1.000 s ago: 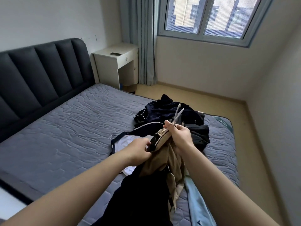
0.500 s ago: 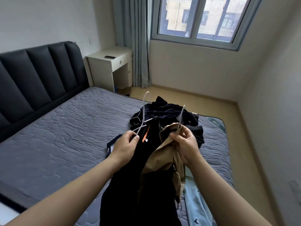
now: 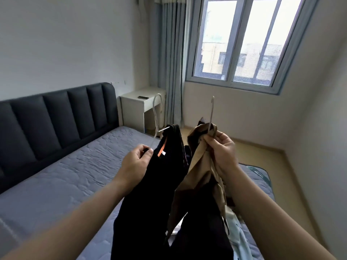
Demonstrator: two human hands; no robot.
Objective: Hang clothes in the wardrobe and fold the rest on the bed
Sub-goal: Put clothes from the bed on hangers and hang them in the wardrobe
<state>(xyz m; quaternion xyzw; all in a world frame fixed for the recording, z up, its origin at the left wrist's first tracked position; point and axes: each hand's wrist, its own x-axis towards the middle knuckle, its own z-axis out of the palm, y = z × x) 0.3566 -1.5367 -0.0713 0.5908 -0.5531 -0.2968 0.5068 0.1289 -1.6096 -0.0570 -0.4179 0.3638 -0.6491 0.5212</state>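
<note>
Left hand (image 3: 138, 162) pinches a white wire hanger (image 3: 155, 117) carrying a black garment (image 3: 150, 203), held up over the bed (image 3: 56, 184). Right hand (image 3: 221, 149) grips a second hanger (image 3: 211, 113) and the tan garment (image 3: 201, 166) on it, just beside. Bed is a grey quilted mattress with a dark padded headboard (image 3: 47, 119). Pale garment (image 3: 238, 239) lies on the bed under the right arm. White nightstand (image 3: 135, 109) beside the headboard, with curtain (image 3: 169, 62) and window (image 3: 244, 40) beyond the bed.

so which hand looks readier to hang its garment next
Left, probably: the left hand pinches just the white hanger wire, its hook clear above the black garment. The right hand grips the tan garment bunched round the other hanger.
</note>
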